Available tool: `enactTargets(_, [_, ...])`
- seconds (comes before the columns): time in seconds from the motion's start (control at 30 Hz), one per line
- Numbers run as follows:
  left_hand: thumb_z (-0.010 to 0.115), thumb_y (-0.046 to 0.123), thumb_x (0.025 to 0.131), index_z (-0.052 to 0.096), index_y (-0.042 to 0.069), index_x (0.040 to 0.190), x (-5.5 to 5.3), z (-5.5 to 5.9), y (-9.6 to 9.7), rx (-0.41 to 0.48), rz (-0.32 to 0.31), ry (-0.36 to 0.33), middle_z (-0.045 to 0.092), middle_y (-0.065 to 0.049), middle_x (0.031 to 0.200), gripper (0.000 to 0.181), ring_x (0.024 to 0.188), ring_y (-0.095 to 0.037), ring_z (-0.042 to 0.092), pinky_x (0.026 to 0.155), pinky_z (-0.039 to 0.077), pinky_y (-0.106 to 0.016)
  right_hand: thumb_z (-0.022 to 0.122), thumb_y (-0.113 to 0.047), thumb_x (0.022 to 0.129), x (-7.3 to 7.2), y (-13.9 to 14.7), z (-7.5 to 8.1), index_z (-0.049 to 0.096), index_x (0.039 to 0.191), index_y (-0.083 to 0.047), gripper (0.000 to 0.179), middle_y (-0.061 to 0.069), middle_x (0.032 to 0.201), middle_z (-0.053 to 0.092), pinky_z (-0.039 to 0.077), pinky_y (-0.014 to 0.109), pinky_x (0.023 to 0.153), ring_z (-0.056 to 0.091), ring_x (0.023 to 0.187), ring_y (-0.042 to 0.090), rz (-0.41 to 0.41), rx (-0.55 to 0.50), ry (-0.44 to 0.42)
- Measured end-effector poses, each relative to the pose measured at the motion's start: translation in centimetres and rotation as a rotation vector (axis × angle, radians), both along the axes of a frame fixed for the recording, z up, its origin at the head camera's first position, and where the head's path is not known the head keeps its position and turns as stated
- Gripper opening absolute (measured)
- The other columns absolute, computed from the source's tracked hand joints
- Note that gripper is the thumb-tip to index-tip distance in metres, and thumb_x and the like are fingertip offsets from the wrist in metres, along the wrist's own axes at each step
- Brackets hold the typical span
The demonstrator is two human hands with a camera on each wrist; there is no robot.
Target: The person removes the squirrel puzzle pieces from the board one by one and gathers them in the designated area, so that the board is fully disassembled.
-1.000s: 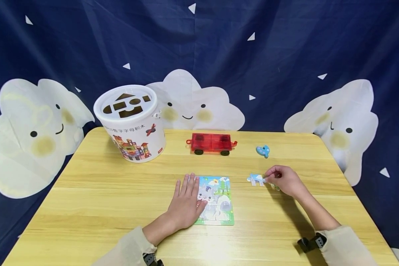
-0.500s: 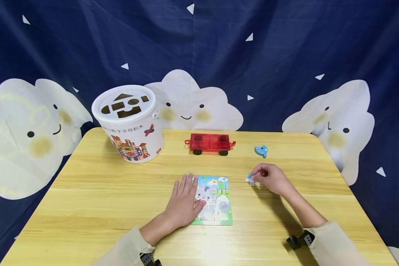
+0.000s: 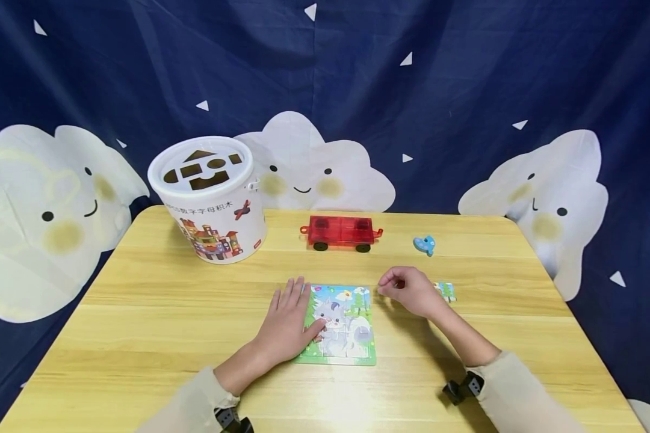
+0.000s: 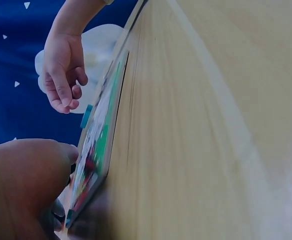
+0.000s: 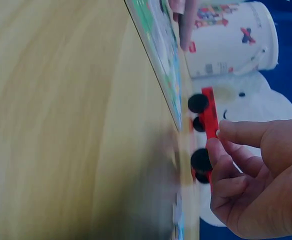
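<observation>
My left hand [image 3: 287, 328] rests flat along the left side of a square jigsaw puzzle [image 3: 349, 328] with a grey cartoon animal on it. Its fingers point away from me and the thumb reaches over the picture. Just right of the board, my right hand [image 3: 406, 291] hovers above the table, fingers loosely bent. Seen from the side in the left wrist view, that right hand [image 4: 63, 75] shows no object between its fingers. Puzzle pieces [image 3: 445, 291] with green trees lie beyond its wrist, partly covered by it.
A white bucket [image 3: 208, 204] with shaped holes in its lid stands at the back left. Behind the puzzle is a red wheeled toy wagon [image 3: 341, 231]. A small blue toy [image 3: 425, 245] lies at the back right, before a cloud-patterned curtain [image 3: 357, 72].
My right hand has come left from the loose pieces toward the puzzle, uncovering the tree pieces. My left hand has slid slightly left, showing more of the picture.
</observation>
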State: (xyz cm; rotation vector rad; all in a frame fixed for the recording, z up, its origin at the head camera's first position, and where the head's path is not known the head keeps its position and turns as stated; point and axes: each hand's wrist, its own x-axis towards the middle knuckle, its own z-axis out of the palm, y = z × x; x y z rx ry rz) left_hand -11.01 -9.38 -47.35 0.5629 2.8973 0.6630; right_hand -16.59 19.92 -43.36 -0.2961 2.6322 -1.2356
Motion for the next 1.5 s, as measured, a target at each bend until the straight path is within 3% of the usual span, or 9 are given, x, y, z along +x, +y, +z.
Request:
enactTargets(0.6, [0.052,0.052,0.103,0.026,0.001,0.161,0.0,-1.0,-1.7,-0.091,-0.037,0.051,0.016,-0.022,0.167,0.081,0.155,-0.041,0.01,0.122,0.01,-0.059,0.072,-0.002,0.092,1.2,-7.1,-1.6,0.072,0.096,-0.005,0.005,-0.001,0.079,0.063,0.048,0.023,0.063,0.055,0.071,0.013,0.109,-0.123,-0.01])
enactTargets(1.07, [0.051,0.052,0.103,0.024,-0.002,0.16,0.0,-1.1,-1.8,-0.108,-0.051,0.079,0.016,-0.023,0.167,0.083,0.154,-0.042,0.01,0.122,0.01,-0.059,0.075,-0.007,0.091,1.2,-10.1,-3.0,0.075,0.094,-0.006,0.003,-0.005,0.078,0.061,0.044,0.023,0.064,0.051,0.071,0.01,0.111,-0.015,0.072])
enactTargets(1.5, [0.052,0.05,0.104,0.025,-0.004,0.159,0.1,-0.6,-1.7,-0.112,-0.054,0.058,0.017,-0.025,0.166,0.082,0.154,-0.043,0.011,0.122,0.011,-0.059,0.077,-0.008,0.089,1.5,-10.7,-2.8,0.073,0.086,-0.009,0.005,-0.003,0.077,0.055,0.042,0.025,0.064,0.048,0.069,0.011,0.111,0.069,0.085])
